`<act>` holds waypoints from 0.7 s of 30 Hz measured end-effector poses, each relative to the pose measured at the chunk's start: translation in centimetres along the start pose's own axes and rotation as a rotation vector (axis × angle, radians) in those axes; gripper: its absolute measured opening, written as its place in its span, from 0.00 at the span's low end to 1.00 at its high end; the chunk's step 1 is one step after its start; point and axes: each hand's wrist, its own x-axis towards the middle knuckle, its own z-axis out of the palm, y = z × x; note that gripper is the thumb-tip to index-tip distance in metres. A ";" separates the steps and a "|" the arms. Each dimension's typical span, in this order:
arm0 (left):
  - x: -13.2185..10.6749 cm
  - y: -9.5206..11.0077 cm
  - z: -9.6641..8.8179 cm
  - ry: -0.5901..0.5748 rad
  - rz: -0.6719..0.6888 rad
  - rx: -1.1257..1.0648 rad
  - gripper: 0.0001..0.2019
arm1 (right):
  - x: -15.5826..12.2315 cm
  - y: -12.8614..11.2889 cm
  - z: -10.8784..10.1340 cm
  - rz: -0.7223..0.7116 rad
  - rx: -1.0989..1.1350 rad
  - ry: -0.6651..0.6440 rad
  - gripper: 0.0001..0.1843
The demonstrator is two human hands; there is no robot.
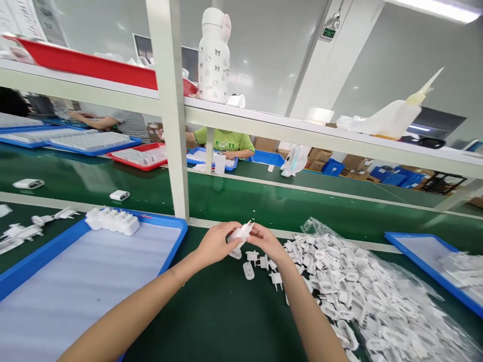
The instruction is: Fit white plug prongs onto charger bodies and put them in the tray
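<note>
White plastic plug [241,233] pinched between left hand [216,245] and right hand [267,240], fingers of both closed on it, just right of the white post [169,125] at its foot. Beneath the hands, loose plug parts [264,262]; farther right of the post, a heap of parts [358,291] on clear plastic. Left of the post, a blue tray [175,234] with a row of plugs [113,221]. High beside the post, a white bottle [214,55] with cartoon faces. Behind the post, a green shirt [226,142], its lettering only partly legible, ending "TY".

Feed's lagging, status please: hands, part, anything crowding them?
Left hand and right hand both shut on white plug part. Loose plug pieces lie just below; bigger heap at right.
</note>
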 end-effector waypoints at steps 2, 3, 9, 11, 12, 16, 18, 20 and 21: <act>-2.1 -0.7 -1.9 0.102 -0.032 0.036 0.10 | -0.6 -0.4 1.4 0.021 0.007 0.022 0.21; -3.2 -1.8 -2.9 0.182 -0.066 0.076 0.09 | -0.9 -0.3 2.0 0.038 -0.038 0.052 0.21; -9.9 -13.6 -11.0 0.600 -0.560 0.587 0.14 | -4.4 2.5 3.6 0.102 -0.428 0.246 0.16; -11.3 -17.0 -12.4 0.590 -0.724 0.640 0.15 | -5.4 3.4 3.4 0.088 -0.448 0.309 0.16; -11.7 -18.2 -12.7 0.584 -0.763 0.654 0.15 | -5.7 3.8 3.3 0.086 -0.443 0.346 0.17; -11.7 -19.9 -11.8 0.624 -0.828 0.664 0.12 | -6.5 4.8 2.6 0.106 -0.357 0.452 0.19; -11.1 -19.7 -11.2 0.642 -0.896 0.623 0.14 | -6.7 5.2 2.4 0.117 -0.332 0.461 0.20; -10.4 -19.7 -11.1 0.633 -0.944 0.590 0.16 | -6.9 5.3 2.2 0.116 -0.341 0.454 0.19; -10.1 -19.7 -11.1 0.624 -0.958 0.583 0.17 | -7.0 5.3 2.2 0.110 -0.354 0.446 0.19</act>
